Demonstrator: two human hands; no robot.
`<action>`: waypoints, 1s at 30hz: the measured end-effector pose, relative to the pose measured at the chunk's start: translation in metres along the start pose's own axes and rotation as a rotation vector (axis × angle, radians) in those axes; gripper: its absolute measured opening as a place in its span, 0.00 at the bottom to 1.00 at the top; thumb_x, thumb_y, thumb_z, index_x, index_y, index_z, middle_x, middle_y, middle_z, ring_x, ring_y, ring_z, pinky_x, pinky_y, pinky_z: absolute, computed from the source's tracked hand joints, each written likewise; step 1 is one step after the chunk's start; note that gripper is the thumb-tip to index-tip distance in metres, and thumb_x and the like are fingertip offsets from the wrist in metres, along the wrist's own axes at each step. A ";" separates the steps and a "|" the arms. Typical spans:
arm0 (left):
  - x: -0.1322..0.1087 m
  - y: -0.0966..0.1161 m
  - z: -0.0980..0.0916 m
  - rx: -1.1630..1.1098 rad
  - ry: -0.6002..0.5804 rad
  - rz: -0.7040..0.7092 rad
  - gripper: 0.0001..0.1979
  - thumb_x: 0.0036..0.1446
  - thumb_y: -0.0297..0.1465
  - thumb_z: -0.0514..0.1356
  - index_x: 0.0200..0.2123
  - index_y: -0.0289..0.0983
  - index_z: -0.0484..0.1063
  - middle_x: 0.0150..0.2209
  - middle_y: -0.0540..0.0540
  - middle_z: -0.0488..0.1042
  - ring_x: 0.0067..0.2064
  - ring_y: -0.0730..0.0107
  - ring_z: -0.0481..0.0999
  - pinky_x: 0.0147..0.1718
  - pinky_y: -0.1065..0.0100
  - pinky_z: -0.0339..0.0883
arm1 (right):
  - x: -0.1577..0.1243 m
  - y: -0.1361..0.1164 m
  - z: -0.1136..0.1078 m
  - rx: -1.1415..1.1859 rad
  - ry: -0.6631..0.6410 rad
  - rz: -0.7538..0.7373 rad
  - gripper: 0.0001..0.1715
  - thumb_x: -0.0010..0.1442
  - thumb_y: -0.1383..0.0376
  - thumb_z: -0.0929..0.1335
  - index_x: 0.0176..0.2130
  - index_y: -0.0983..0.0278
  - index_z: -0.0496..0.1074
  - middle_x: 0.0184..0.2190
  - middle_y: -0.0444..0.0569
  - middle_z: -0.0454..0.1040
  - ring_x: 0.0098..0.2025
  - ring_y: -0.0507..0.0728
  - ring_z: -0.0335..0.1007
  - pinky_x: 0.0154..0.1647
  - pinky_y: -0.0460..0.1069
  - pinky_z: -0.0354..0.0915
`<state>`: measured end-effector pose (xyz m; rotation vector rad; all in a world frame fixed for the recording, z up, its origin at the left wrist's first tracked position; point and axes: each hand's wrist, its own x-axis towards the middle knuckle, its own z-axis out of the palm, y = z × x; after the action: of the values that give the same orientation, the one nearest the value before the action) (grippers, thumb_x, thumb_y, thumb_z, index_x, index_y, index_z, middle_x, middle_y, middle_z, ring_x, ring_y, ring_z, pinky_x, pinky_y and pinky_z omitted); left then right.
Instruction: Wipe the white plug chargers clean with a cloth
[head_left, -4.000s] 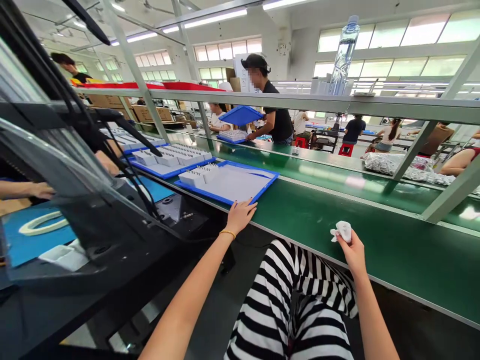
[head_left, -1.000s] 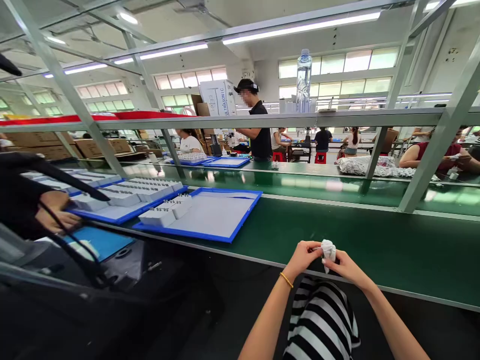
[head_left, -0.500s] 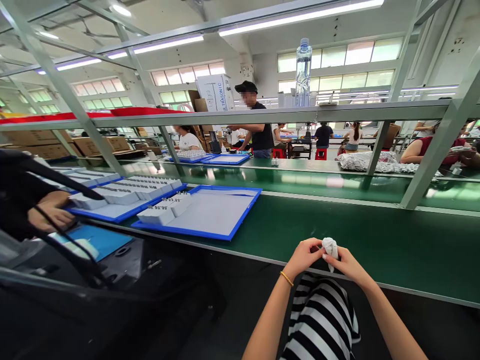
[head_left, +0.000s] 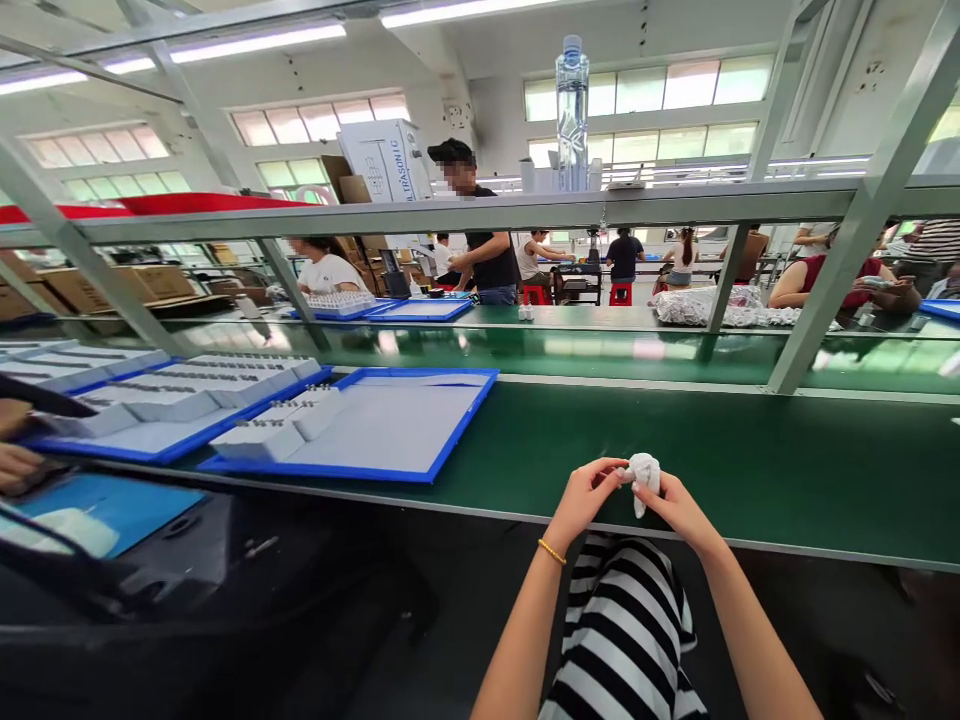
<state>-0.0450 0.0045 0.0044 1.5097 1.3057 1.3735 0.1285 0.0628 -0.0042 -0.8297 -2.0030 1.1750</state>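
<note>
Just above the bench's front edge, both hands meet around a crumpled white cloth point(head_left: 645, 472). My right hand point(head_left: 681, 508) grips the cloth between thumb and fingers, and a loose end hangs below the thumb. From the other side my left hand point(head_left: 587, 492) closes in a pinch against the cloth. A small pale bit shows at its fingertips, too small to name and partly hidden. The green bench top point(head_left: 555, 440) lies under and beyond the hands.
A blue-rimmed tray point(head_left: 397, 430) to the left holds white blocks point(head_left: 259, 440) with small metal parts; more loaded trays stand beyond it. A co-worker's hand point(head_left: 19, 468) is at far left. A metal shelf point(head_left: 465, 215) carrying a water bottle point(head_left: 572, 120) spans the bench.
The view has turned right, so trays and bench sit further left. My hands still hold the cloth together; it has turned a little, and the pale bit at my left fingertips shows more.
</note>
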 end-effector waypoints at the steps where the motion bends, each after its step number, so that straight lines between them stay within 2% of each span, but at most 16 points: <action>1: 0.001 -0.001 0.000 -0.009 0.014 0.003 0.18 0.59 0.42 0.58 0.44 0.36 0.76 0.37 0.44 0.79 0.36 0.67 0.77 0.40 0.66 0.69 | 0.000 0.001 0.000 0.000 -0.005 -0.002 0.35 0.55 0.40 0.66 0.43 0.67 0.77 0.30 0.49 0.75 0.32 0.57 0.68 0.35 0.49 0.65; 4: 0.003 -0.005 -0.001 -0.048 0.038 0.009 0.15 0.58 0.43 0.59 0.39 0.37 0.74 0.36 0.46 0.78 0.35 0.68 0.77 0.39 0.66 0.70 | 0.001 0.002 0.002 0.015 -0.008 -0.007 0.33 0.57 0.42 0.66 0.42 0.67 0.77 0.30 0.48 0.74 0.31 0.55 0.66 0.35 0.49 0.64; 8: 0.003 -0.009 -0.004 -0.040 0.038 0.003 0.17 0.56 0.46 0.60 0.35 0.37 0.73 0.34 0.46 0.77 0.35 0.67 0.77 0.39 0.65 0.71 | -0.001 0.001 0.007 0.071 0.020 -0.008 0.28 0.57 0.45 0.67 0.38 0.67 0.76 0.31 0.48 0.74 0.33 0.54 0.66 0.37 0.48 0.64; 16: 0.004 -0.007 -0.015 0.068 -0.006 -0.021 0.21 0.53 0.49 0.60 0.38 0.37 0.75 0.37 0.44 0.80 0.39 0.61 0.79 0.41 0.63 0.72 | 0.002 -0.009 0.011 0.096 0.011 0.005 0.23 0.56 0.49 0.69 0.38 0.67 0.76 0.30 0.45 0.73 0.32 0.52 0.65 0.36 0.46 0.62; 30: 0.001 -0.002 -0.014 0.153 -0.009 -0.005 0.20 0.55 0.47 0.58 0.39 0.38 0.76 0.38 0.44 0.81 0.39 0.61 0.79 0.40 0.64 0.72 | -0.002 -0.015 0.011 0.089 0.000 -0.005 0.23 0.56 0.47 0.69 0.33 0.66 0.73 0.27 0.43 0.70 0.30 0.51 0.62 0.34 0.45 0.60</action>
<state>-0.0592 0.0039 0.0054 1.6101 1.4364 1.2865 0.1181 0.0504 0.0046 -0.7798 -1.9373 1.2519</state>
